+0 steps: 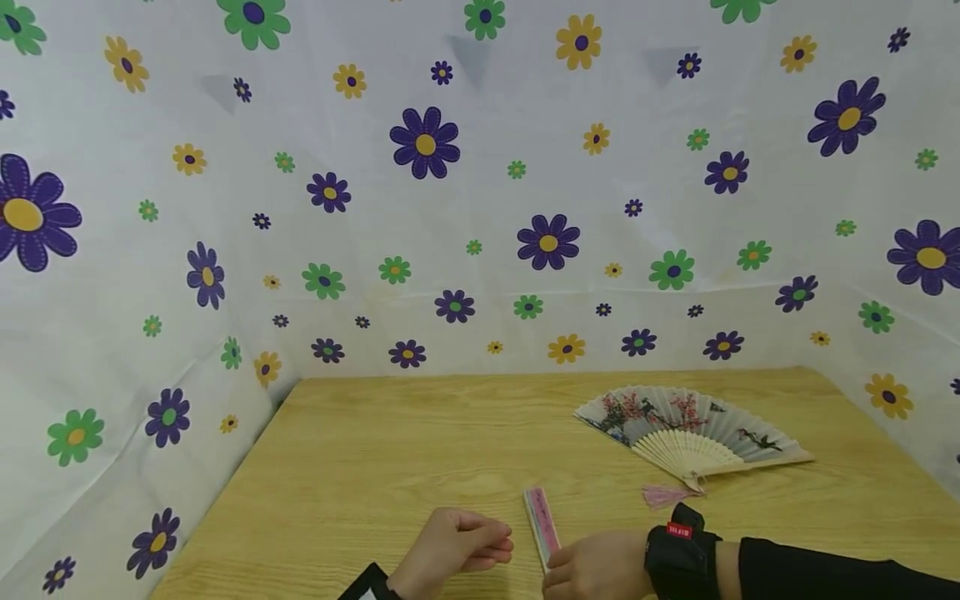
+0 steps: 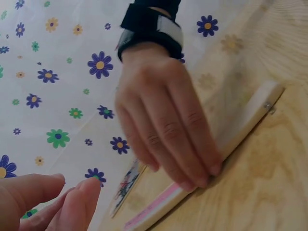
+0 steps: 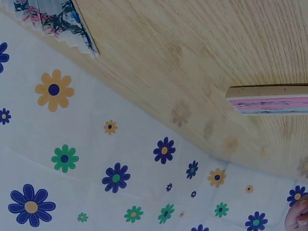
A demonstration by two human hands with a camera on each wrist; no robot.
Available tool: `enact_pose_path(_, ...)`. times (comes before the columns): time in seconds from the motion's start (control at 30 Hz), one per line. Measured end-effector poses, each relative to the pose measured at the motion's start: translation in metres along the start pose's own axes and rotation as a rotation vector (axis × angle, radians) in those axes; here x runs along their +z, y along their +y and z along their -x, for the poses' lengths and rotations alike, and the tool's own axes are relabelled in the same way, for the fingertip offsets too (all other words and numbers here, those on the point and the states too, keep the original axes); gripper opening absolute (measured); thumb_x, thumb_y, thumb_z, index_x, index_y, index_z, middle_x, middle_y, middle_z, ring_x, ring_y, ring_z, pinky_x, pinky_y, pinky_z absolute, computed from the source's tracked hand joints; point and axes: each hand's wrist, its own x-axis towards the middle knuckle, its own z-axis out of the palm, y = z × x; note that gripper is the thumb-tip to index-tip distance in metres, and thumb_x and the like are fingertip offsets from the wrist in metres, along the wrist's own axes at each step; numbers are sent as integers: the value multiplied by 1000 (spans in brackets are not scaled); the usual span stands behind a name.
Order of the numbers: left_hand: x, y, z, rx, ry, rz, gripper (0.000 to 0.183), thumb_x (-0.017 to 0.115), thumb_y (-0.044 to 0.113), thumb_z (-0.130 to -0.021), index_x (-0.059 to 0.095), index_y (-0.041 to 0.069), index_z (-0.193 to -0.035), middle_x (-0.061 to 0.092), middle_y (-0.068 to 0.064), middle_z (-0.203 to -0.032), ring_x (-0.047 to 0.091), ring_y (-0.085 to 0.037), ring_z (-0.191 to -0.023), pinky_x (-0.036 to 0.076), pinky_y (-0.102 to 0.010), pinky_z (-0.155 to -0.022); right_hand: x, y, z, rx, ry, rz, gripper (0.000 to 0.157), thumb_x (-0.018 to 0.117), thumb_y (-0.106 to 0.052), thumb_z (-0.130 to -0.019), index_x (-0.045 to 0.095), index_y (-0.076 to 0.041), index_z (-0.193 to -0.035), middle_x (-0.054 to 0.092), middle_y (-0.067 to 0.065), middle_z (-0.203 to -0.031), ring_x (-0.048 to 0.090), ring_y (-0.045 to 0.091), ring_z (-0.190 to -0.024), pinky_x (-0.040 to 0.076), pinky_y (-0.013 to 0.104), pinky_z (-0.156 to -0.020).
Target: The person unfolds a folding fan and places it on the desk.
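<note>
A folded hand fan point(image 1: 542, 518) with pale ribs and a pink edge lies on the wooden table, its far end pointing away from me. My right hand point(image 1: 598, 565) holds it near the close end, fingers coming down over it in the left wrist view; the thumb is hidden there. A small metal rivet shows at the end of the folded fan point(image 2: 255, 109). To the left of the fan, apart from it, my left hand point(image 1: 459, 546) hovers with loosely bent fingers and nothing between them. The right wrist view shows the fan's other end point(image 3: 269, 102).
A spread fan point(image 1: 686, 433) with painted blossoms lies at the right rear of the wooden table point(image 1: 390, 442), its pink tassel point(image 1: 666, 497) toward me. White cloth point(image 1: 480, 200) printed with flowers surrounds the table at the back and sides.
</note>
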Motion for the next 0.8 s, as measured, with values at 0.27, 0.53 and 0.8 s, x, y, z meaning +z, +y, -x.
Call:
enact_pose_path(0.27, 12, -15, -2, -66, -7, -27, 27, 68, 11, -101, 73, -14, -109, 79, -9, -90, 75, -10, -79, 63, -22, -73, -24, 5, 4, 52, 145, 464, 19, 62, -29, -102, 72, -24, -117, 70, -11, -116, 64, 5, -112, 48, 24, -106)
enact_pose_path(0.53, 27, -20, 4, -60, -185, 91, 33, 70, 17, -99, 72, -11, -117, 78, -1, -91, 71, -5, -78, 60, -17, -71, -54, 3, 8, 164, 213, 545, 23, 77, -27, -91, 73, -24, -114, 70, -13, -112, 63, 4, -108, 49, 25, -106)
enact_pose_path(0.8, 37, -19, 2, -21, -172, 149, 32, 72, 9, -95, 70, -14, -119, 79, -8, -98, 72, -3, -79, 60, -16, -71, -46, -10, 19, 420, 328, 371, 43, 83, -15, -86, 71, -16, -127, 71, -4, -125, 64, 12, -119, 45, 30, -110)
